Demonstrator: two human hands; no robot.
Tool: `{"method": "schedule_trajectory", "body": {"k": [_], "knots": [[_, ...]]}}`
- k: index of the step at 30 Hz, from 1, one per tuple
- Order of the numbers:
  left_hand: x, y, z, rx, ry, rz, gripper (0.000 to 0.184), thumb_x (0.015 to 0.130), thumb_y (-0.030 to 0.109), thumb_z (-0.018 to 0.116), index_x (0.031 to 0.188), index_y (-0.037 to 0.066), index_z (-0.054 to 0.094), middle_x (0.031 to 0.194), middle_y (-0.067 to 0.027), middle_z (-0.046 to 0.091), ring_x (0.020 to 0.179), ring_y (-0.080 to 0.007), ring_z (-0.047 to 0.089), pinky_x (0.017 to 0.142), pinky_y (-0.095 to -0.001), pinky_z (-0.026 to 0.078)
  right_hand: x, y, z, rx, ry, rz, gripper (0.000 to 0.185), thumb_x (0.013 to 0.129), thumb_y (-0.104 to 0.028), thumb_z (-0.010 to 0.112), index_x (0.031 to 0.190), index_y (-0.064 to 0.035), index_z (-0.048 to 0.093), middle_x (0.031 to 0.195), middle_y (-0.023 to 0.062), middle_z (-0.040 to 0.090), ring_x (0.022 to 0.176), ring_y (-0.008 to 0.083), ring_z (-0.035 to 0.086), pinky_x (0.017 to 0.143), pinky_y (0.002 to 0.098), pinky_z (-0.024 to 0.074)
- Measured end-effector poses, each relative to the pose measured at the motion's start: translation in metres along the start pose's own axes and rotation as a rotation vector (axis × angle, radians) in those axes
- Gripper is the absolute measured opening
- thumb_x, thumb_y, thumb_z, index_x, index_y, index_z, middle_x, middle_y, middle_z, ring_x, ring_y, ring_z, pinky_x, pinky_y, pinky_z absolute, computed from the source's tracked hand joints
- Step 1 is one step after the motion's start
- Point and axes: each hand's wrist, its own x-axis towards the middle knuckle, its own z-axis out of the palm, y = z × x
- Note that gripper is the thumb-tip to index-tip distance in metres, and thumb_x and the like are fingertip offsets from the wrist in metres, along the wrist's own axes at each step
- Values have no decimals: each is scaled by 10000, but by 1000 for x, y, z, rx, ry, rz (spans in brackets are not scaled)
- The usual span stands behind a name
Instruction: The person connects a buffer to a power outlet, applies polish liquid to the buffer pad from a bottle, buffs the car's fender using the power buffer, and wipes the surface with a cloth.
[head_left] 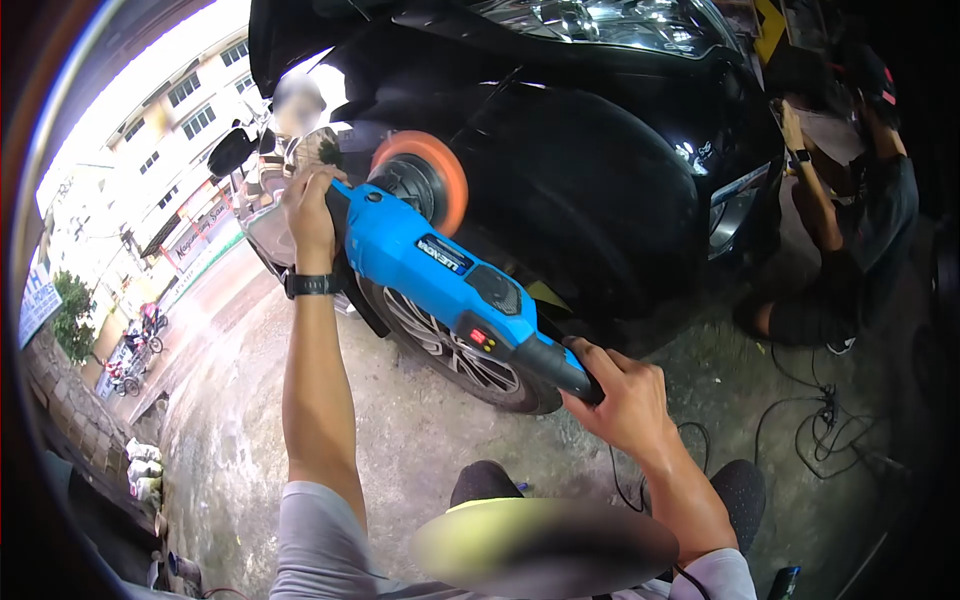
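A blue car polisher [425, 250] stretches diagonally between my two hands. Its orange pad [447, 178] is against or very close to the black car's front body panel [590, 180]; I cannot tell whether they touch. My left hand [312, 205] is closed around the front handle near the polisher's head. At the rear, my right hand [625, 395] wraps around the dark grip. A small red display [478, 337] is lit on the polisher's side. Below the tool, the car's front wheel [450, 350] is partly hidden by it.
At the right another person [850, 210] crouches by the car's front, near the headlight side. Black cables [825, 420] lie coiled on the concrete floor [400, 440]. Parked motorcycles [130, 360] and a building [190, 100] appear outside at left. White bags [144, 468] sit by a low wall.
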Motion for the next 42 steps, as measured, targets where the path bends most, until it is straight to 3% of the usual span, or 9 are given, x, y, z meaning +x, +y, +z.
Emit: {"method": "schedule_trajectory", "body": {"k": [5, 11, 21, 23, 30, 33, 35, 42], "knots": [[-32, 11, 18, 11, -2, -20, 259, 896, 137, 540, 795, -51, 686, 775, -104, 685, 734, -182, 632, 739, -310, 486, -34, 16, -2, -17, -132, 191, 480, 673, -213, 846, 1105, -86, 678, 863, 106, 701, 734, 337, 703, 634, 435, 559], [-68, 19, 28, -68, -34, -89, 253, 952, 137, 548, 799, -28, 664, 756, -85, 671, 717, -142, 611, 713, -291, 468, -58, 36, -2, -50, -178, 255, 396, 654, -207, 857, 955, -69, 638, 841, 106, 675, 763, 347, 693, 649, 459, 550], [-103, 25, 45, -14, -29, -37, 227, 950, 110, 552, 804, -34, 648, 766, -65, 664, 730, -123, 591, 705, -283, 448, -79, 55, -10, -54, -198, 314, 481, 626, -154, 848, 1069, -74, 681, 889, 134, 696, 796, 365, 701, 708, 465, 563], [-111, 24, 49, -48, -9, -17, 221, 948, 110, 552, 802, -30, 641, 756, -63, 657, 711, -118, 576, 684, -282, 441, -80, 55, -13, -72, -181, 310, 361, 675, -164, 820, 997, -90, 674, 856, 99, 688, 820, 338, 693, 691, 461, 556], [-130, 32, 60, -35, -34, -30, 218, 943, 120, 562, 802, -32, 628, 736, -63, 648, 681, -123, 573, 656, -283, 446, -92, 64, -11, -74, -160, 319, 305, 685, -147, 802, 956, -83, 677, 830, 98, 687, 807, 333, 690, 683, 463, 557], [-140, 34, 63, -23, -39, -34, 214, 939, 115, 564, 799, -35, 623, 743, -68, 647, 693, -127, 580, 672, -284, 453, -97, 68, -14, -108, -170, 338, 281, 686, -143, 795, 934, -85, 676, 815, 96, 683, 799, 330, 690, 680, 465, 558], [-146, 33, 65, 5, -31, -45, 271, 959, 195, 553, 803, -20, 603, 779, -83, 639, 724, -153, 588, 714, -295, 464, -100, 73, -11, -123, -132, 324, 261, 691, -143, 789, 920, -91, 674, 810, 90, 680, 808, 326, 692, 680, 465, 560], [-161, 37, 70, 14, -47, -28, 272, 952, 195, 552, 795, -22, 598, 789, -88, 636, 752, -156, 583, 732, -298, 458, -109, 84, -10, -160, -108, 298, 249, 685, -137, 772, 911, -98, 675, 812, 86, 681, 784, 322, 683, 652, 463, 550]]}}
